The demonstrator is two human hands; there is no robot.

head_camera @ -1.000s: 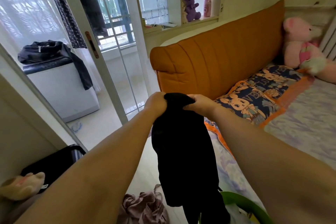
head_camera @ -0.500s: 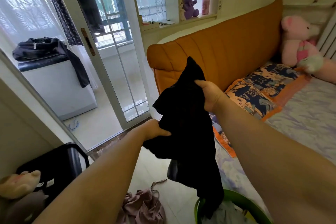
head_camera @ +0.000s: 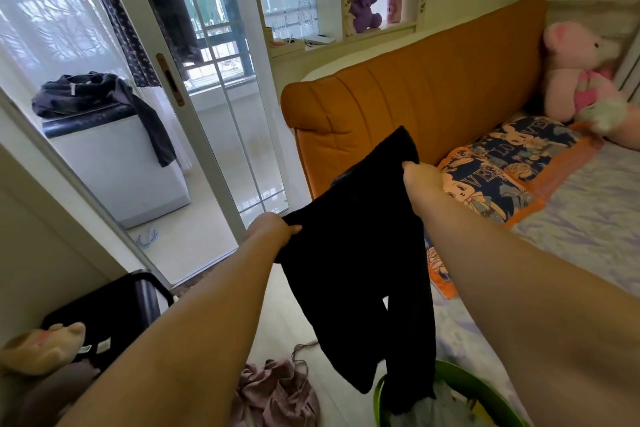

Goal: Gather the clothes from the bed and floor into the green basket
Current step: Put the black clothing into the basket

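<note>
Black trousers held spread above the green basket, head view.
Left hand (head_camera: pixel 277 229) and right hand (head_camera: pixel 417 177) each grip the black trousers (head_camera: pixel 360 253); legs dangle at the green basket (head_camera: pixel 485 388) rim and may spill outside. Pink garment (head_camera: pixel 277 392) lies on pale floor (head_camera: pixel 194 246) beside the bed (head_camera: pixel 595 204).

A home bedroom. Bed (head_camera: pixel 588 204) with an orange padded headboard (head_camera: pixel 433 80), a cartoon-print pillow (head_camera: pixel 502 163) and a pink teddy bear (head_camera: pixel 578 73) by the headboard end. Plush toys on a white wall shelf (head_camera: pixel 346 36), glass sliding door (head_camera: pixel 221 114) onto a balcony.
</note>
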